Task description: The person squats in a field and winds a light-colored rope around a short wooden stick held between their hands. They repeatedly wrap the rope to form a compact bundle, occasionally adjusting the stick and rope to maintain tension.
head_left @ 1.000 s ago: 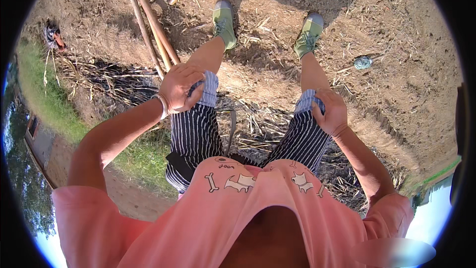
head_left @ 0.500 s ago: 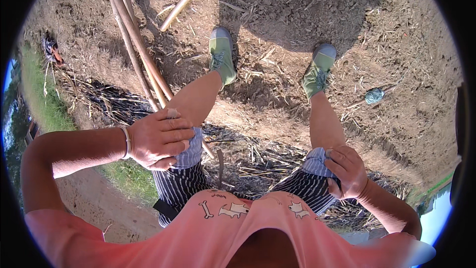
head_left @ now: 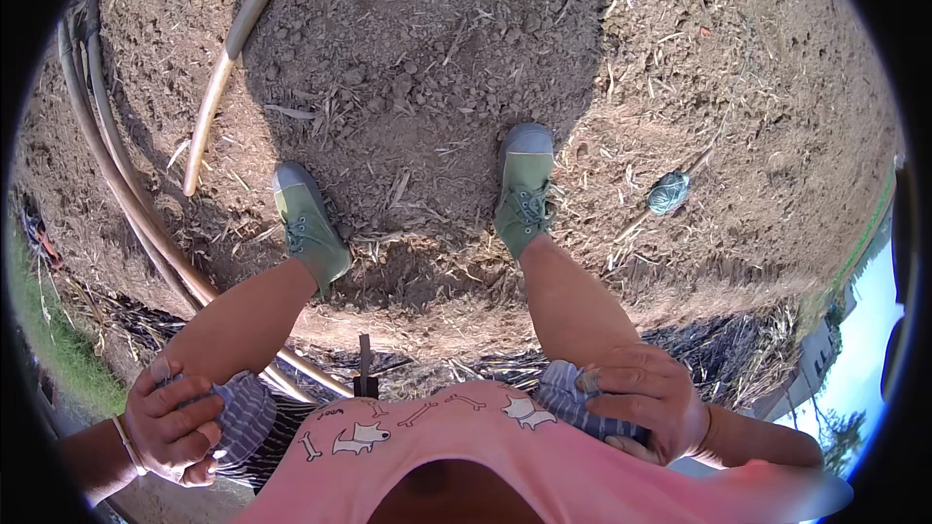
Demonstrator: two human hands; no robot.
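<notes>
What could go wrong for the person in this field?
The wooden poles on the ground near the left shoe could trip the person. The teal ball of twine beyond the right shoe might catch a foot. And the rolled left cuff, held by the left hand, could slip down once released.

the left hand (head_left: 175, 422) curls by the left leg (head_left: 243, 325), fingers (head_left: 187, 417) bent, left forearm (head_left: 89, 461) low; the right hand (head_left: 652, 396) curls likewise by the right leg (head_left: 581, 306), right forearm (head_left: 765, 437) angled in from the side.
</notes>
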